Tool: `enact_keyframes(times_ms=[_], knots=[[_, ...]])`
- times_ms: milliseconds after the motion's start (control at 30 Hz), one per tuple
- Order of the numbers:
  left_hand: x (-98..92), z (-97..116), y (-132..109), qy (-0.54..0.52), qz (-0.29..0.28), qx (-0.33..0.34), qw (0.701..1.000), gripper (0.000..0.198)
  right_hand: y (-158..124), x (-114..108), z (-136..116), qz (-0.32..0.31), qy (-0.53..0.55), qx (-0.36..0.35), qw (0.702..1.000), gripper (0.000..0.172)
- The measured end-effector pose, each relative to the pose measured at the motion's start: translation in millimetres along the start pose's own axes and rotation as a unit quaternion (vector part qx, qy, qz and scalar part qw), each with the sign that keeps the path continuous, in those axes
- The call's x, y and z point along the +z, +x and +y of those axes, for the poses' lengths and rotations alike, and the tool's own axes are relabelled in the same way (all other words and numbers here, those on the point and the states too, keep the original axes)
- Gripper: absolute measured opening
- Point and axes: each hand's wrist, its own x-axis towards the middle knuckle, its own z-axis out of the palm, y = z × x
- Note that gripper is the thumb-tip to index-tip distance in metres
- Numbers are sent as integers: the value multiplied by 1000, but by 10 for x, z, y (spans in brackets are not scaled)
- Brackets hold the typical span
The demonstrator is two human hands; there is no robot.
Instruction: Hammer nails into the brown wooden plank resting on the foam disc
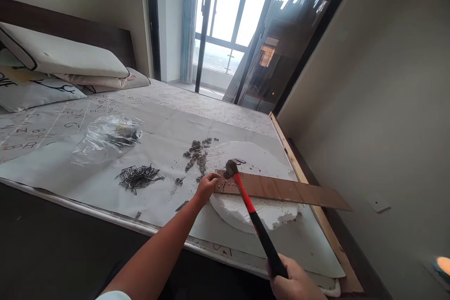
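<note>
On the bed, the left hand [207, 183] pinches its fingertips closed at the end of a wooden plank [281, 190] lying on white foam [260, 215]. Right hand [293, 283] grips a hammer [251, 208], its head at the plank by those fingers. Loose nails [138, 176] lie nearby.

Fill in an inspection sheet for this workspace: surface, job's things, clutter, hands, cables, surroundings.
Surface: bed covered by a paper sheet.
Job's things: plank lies across a foam slab; hammer head is over the plank's near end.
Clutter: nails in a heap, plastic bag, grey crumbs.
Hands: left hand has its fingertips on the plank's end; whether it pinches a nail is too small to tell. Right hand grips the hammer handle.
Cables: nothing seen.
Surroundings: pillows at the bed head, window behind, wall beside the bed.
</note>
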Motion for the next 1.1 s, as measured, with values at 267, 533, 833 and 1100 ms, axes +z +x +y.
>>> enact_keyframes(times_ms=[267,533,833,1100], knots=[[-15,8,-5,-20,6,-27,999,17,279,100,344,-14,24,25,999,9],[-1,0,-21,-20,4,-22,1000,18,354,155,489,-18,41,19,999,8],[-233,271,-73,88,69,-4,994,21,338,199,529,-31,93,12,995,13],[-867,217,-188,530,-25,-139,836,17,202,333,534,-24,191,-60,979,21]])
